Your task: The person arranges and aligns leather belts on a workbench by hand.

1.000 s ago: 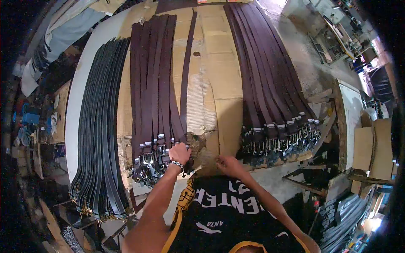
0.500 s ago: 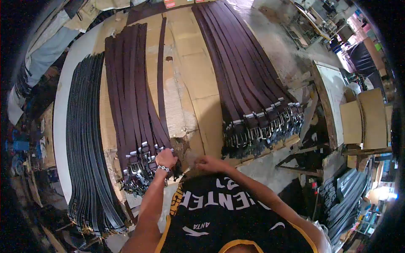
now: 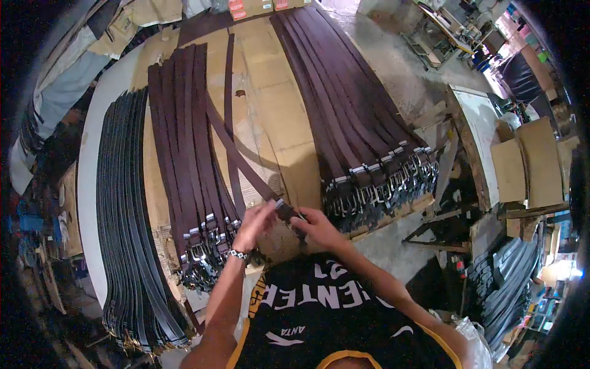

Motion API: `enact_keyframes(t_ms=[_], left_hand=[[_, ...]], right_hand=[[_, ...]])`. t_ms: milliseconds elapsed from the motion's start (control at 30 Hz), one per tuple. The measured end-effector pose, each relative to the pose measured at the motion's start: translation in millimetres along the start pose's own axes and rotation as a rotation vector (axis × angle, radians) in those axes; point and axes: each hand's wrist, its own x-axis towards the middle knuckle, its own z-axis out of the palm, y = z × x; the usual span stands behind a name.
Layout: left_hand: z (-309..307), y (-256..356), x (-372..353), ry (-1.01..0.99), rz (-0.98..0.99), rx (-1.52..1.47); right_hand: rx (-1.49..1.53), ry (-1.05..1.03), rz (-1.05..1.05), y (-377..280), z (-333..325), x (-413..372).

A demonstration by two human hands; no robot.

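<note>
A dark brown belt (image 3: pixel 244 161) stretches diagonally from the left brown pile to my hands. Its buckle end, with a pale band, lies between them. My right hand (image 3: pixel 319 229) is closed on that end, thumb and fingers pinched together. Beside the pale band is my left hand (image 3: pixel 255 226), wearing a bracelet, its fingers stretched out and slightly blurred, fingertips right at the strap's edge. Left of it lies the pile of brown belts (image 3: pixel 181 147), with silvery buckles (image 3: pixel 206 243) bunched at the near end. Another single brown strap (image 3: pixel 229 80) lies lengthwise on the cardboard.
Black belts (image 3: pixel 123 203) lie along the table's left side. A second brown belt pile (image 3: pixel 344 98) with buckles covers the right side. Cardboard (image 3: pixel 279 92) lines the table. Boxes (image 3: pixel 249 8) stand at the far end, and a white-topped table (image 3: pixel 476 132) is to the right.
My left hand has moved up and right from the left pile's buckles. One belt's buckle end has come across to the middle, and my right hand has taken hold of it.
</note>
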Motion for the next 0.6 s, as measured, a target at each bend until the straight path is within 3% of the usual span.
enact_keyframes(t_ms=[67,100,133,267,333,367,467,600], left_hand=[[-19.4,-6.4,37.4,-0.129,-0.071,-0.495],[-6.3,23.1,42.0,-0.032,-0.064,-0.503],[8.0,60.9,46.6,0.064,-0.056,-0.510],[-20.4,147.9,107.9,0.298,0.434,-0.351],[-38.0,212.9,117.7,0.154,0.512,-0.312],[-33.4,243.7,110.9,0.174,0.594,-0.280],[-34.2,316.3,103.9,0.236,0.761,-0.179],[-32.3,379.6,99.9,0.260,0.904,-0.142]], right_hand=[[0.006,-0.007,-0.126,-48.0,-13.3,-24.0],[0.007,-0.003,-0.172,-55.0,-19.2,-33.8],[0.006,0.001,-0.220,-60.1,-26.0,-42.9],[-0.212,0.009,-0.086,-66.8,-62.0,-91.0],[-0.413,-0.017,-0.081,-73.7,-74.5,-120.2],[-0.510,-0.030,-0.077,-77.9,-78.0,-132.9],[-0.367,-0.202,0.160,-91.2,-84.7,-160.8],[-0.243,-0.258,0.243,-77.3,-98.8,-190.6]])
